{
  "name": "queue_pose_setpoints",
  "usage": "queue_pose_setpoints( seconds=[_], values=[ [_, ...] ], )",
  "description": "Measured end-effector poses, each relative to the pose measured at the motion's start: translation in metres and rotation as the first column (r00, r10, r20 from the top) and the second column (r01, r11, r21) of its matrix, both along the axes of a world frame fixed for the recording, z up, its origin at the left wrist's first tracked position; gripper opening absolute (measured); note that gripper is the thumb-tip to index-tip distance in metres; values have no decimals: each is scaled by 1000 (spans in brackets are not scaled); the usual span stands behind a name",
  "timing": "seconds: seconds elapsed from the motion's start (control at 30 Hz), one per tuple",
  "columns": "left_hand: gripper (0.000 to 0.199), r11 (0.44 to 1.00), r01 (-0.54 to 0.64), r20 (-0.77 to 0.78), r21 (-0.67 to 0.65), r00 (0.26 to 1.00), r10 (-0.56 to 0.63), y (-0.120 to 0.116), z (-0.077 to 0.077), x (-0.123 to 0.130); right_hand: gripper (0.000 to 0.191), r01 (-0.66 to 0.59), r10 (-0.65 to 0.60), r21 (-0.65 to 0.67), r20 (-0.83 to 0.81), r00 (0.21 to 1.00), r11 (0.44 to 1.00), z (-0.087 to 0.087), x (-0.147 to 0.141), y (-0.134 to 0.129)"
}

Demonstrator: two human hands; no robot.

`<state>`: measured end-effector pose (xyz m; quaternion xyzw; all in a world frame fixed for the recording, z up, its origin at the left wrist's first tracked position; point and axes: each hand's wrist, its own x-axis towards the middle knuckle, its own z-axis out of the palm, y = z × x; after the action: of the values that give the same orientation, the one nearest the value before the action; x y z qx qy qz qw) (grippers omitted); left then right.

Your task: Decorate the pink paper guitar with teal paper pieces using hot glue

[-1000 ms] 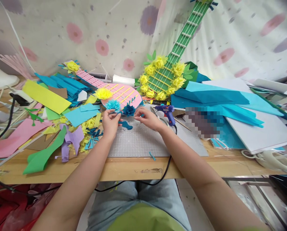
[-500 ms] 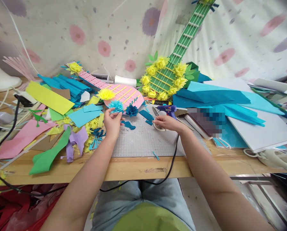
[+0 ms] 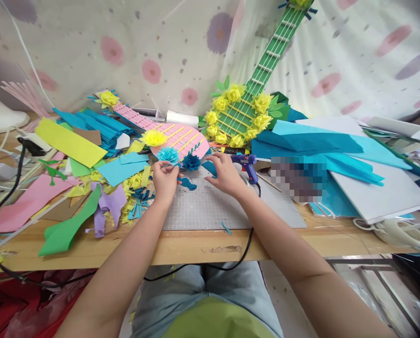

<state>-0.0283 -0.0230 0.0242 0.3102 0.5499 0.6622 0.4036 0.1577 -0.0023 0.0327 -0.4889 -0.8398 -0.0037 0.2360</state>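
My left hand (image 3: 165, 180) is closed in a pinch, with a small bit of dark blue paper showing at its fingertips. Beside it a cut dark blue paper scrap (image 3: 188, 183) lies on the grey cutting mat (image 3: 203, 206). My right hand (image 3: 227, 174) has its fingers apart, above a dark blue paper strip (image 3: 209, 167) that it partly covers. Just beyond the hands is a pink paper guitar (image 3: 182, 136) bearing a yellow paper flower (image 3: 154, 137), a light blue one (image 3: 167, 155) and a dark blue one (image 3: 191, 162). Scissors are mostly hidden behind my right hand.
A blue glue gun (image 3: 247, 165) lies right of my right hand, its black cord (image 3: 249, 241) hanging over the table edge. Behind stands a green paper guitar (image 3: 236, 119). Coloured paper scraps (image 3: 69, 225) crowd the left; blue sheets (image 3: 312, 143) and white board (image 3: 382, 195) lie right.
My right hand has left the scissors' handles and moved left and forward over the dark blue strip, its fingers spreading. My left hand keeps almost the same place and pinch.
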Motion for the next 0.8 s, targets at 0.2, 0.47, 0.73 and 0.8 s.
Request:
queue_pose_setpoints(
  seconds=[0.2,0.47,0.73,0.8],
  values=[
    [28,1000,-23,-7,2,1000,23,1,-2,0,65,-54,50,78,49,998,995,-14,-42,9],
    [31,998,65,-2,18,998,-65,3,-10,2,43,-58,60,87,-26,998,995,-15,-55,22],
    [35,995,100,-12,-22,995,-101,6,-16,3,30,-6,21,115,-133,991,993,-19,-51,29],
    [36,996,82,-28,-44,996,-83,8,-17,4,29,8,14,121,-176,984,993,-19,-50,31]
  ],
)
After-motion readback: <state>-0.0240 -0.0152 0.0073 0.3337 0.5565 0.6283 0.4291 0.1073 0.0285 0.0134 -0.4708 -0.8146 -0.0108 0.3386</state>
